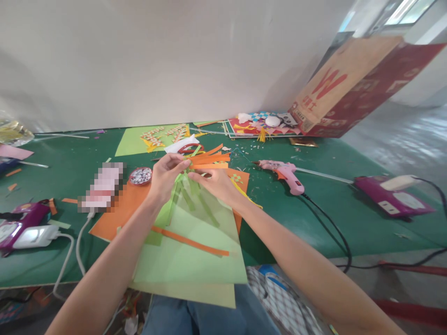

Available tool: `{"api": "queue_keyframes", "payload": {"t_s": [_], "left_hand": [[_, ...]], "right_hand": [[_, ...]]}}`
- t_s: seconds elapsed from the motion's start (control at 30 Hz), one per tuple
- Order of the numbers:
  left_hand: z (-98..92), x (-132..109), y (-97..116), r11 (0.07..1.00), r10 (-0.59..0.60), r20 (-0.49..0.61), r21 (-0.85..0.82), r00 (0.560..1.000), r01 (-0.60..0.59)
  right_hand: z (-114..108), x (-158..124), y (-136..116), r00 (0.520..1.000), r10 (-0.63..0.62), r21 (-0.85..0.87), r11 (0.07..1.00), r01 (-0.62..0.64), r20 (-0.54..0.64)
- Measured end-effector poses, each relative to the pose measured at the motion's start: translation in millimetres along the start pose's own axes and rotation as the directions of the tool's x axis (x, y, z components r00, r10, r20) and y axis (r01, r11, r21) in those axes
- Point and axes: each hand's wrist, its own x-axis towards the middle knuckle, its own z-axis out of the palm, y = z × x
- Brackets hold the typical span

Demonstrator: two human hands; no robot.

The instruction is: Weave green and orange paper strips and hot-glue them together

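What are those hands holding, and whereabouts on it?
Green paper strips and orange paper strips: the left hand and right hand pinch them where the two colours meet, leaving long ends loose.

Smooth, matt paper strips (210,158).

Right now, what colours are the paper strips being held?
The paper strips are orange and green, as the head view shows.

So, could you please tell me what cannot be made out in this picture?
All in head view:
How the thin green paper strips and thin orange paper strips join: partly hidden by the left hand and right hand.
Details of the pixelated pink rectangular object: blurred by mosaic.
Crinkled yellowish plastic bundle: cut off by the left edge.
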Motion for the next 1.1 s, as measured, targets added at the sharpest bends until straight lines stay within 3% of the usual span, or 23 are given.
{"api": "queue_keyframes", "payload": {"t_s": [0.27, 0.37, 0.47, 0.53, 0.7, 0.8, 0.9, 1.1], "left_hand": [[0.4, 0, 0, 1.0, 0.006, 0.046, -0.005, 0.999, -0.005], [-0.7, 0, 0, 1.0, 0.012, 0.042, 0.016, 0.999, -0.013], [-2.7, 0, 0, 0.998, -0.036, 0.005, 0.057, 0.999, 0.036], [-3.6, 0, 0, 0.99, -0.112, 0.006, 0.087, 0.994, 0.111], [-1.5, -1, 2, 0.95, -0.306, 0.074, 0.082, 0.949, 0.3], [-0.7, -3, 3, 0.93, -0.368, 0.148, 0.059, 0.918, 0.363], [-1.7, -3, 3, 0.924, -0.381, 0.2, 0.066, 0.903, 0.376], [-0.2, -4, 5, 0.957, -0.284, 0.235, 0.127, 0.93, 0.261]], "right_hand": [[2, 1, 10, 0.992, -0.127, -0.109, 0.986, 0.124, -0.015], [-1, 5, 15, 0.969, -0.241, -0.217, 0.95, 0.223, -0.06], [-10, 9, 19, 0.894, -0.444, -0.411, 0.827, 0.385, -0.055], [-16, 10, 21, 0.852, -0.523, -0.544, 0.723, 0.425, -0.03], [-24, 13, 22, 0.78, -0.622, -0.769, 0.468, 0.437, 0.065], [-26, 14, 22, 0.754, -0.648, -0.821, 0.372, 0.434, 0.105], [-26, 14, 21, 0.741, -0.663, -0.834, 0.346, 0.429, 0.106], [-27, 16, 24, 0.762, -0.646, -0.841, 0.38, 0.385, 0.057]]}}
